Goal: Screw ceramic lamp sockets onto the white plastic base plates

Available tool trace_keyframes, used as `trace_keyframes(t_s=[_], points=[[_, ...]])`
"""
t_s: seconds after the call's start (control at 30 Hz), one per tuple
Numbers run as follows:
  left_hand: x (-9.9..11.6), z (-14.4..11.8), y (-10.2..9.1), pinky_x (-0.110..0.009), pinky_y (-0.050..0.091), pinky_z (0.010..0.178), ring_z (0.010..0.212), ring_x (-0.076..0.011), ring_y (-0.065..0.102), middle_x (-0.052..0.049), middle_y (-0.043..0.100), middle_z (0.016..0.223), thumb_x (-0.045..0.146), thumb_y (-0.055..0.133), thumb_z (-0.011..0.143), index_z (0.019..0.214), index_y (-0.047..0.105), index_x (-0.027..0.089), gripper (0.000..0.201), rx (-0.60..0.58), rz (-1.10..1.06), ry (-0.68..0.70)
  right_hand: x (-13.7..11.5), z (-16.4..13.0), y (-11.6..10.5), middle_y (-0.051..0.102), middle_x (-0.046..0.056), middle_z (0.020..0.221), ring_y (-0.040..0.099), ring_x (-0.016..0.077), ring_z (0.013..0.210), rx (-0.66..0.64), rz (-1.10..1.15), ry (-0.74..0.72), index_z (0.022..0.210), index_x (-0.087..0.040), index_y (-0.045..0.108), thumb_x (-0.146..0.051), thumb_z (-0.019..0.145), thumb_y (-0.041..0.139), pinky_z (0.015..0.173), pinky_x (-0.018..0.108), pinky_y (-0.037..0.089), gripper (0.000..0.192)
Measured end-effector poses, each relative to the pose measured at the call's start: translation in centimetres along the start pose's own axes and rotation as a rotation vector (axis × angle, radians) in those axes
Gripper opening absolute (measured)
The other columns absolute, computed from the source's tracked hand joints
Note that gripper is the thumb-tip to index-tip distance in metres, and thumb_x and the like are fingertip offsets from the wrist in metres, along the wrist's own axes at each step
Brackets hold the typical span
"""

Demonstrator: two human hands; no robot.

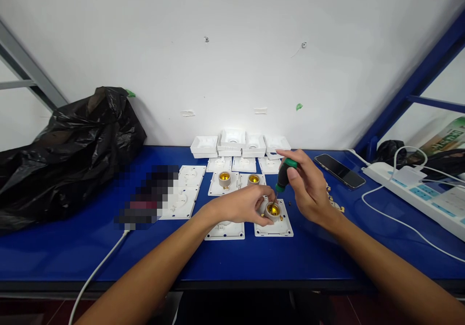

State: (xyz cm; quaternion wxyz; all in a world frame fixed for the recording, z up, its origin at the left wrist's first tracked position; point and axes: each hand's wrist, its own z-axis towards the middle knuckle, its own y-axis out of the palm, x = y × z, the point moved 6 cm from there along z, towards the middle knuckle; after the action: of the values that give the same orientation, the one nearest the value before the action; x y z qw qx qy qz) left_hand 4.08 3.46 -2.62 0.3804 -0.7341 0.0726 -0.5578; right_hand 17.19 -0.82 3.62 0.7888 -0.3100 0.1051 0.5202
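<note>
My right hand (308, 187) grips a green and black screwdriver (284, 172), tilted with its shaft reaching down into a lamp socket (273, 210). The socket is round with a brass-coloured inside and sits on a white square base plate (274, 230). Fingers of my left hand (247, 204) are closed around the socket's rim. Behind the hands, another lamp socket (224, 178) and a further socket (254, 179) stand on their own white plates. Partly under my left wrist lies one more white plate (224, 232). The screwdriver's tip is hidden inside the socket.
White box-like covers (232, 141) are stacked against the wall. More white plates (187, 189) lie to the left, beside a pixelated dark object and a black plastic bag (72, 146). At right are small brass parts (336, 205), a phone (339, 170) and a power strip (417, 189) with cables.
</note>
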Motion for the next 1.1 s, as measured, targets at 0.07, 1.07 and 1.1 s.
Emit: trace_keyframes(t_s=[0.07,1.07,1.1], points=[[0.01,0.01,0.05,-0.028,0.034,0.055,0.062,-0.0121,0.047,0.004,0.051,0.075,0.043,0.079,0.077,0.108,0.061,0.020,0.043,-0.010,-0.008,-0.002,-0.05,0.00,-0.26,0.052,0.000,0.089,0.049,0.0143,0.073,0.045,-0.003,-0.005,0.130,-0.032,0.058,-0.024,0.099,0.057,0.063,0.032,0.044,0.032],[0.19,-0.05,-0.03,-0.027,0.036,0.055,0.063,-0.0118,0.049,0.004,0.052,0.076,0.040,0.079,0.077,0.103,0.059,0.020,0.039,-0.019,0.001,0.008,-0.27,-0.20,0.15,0.059,0.002,0.098,0.056,0.0147,0.080,-0.004,0.022,0.009,0.140,-0.030,0.054,-0.019,0.100,0.052,0.067,0.033,0.052,0.042],[0.19,-0.05,-0.02,-0.027,0.036,0.055,0.063,-0.0117,0.049,0.004,0.051,0.076,0.040,0.079,0.077,0.103,0.059,0.020,0.038,-0.017,0.001,0.009,-0.24,-0.20,0.20,0.060,0.003,0.099,0.056,0.0148,0.080,-0.005,0.027,0.009,0.140,-0.030,0.053,-0.019,0.100,0.052,0.067,0.033,0.052,0.042]])
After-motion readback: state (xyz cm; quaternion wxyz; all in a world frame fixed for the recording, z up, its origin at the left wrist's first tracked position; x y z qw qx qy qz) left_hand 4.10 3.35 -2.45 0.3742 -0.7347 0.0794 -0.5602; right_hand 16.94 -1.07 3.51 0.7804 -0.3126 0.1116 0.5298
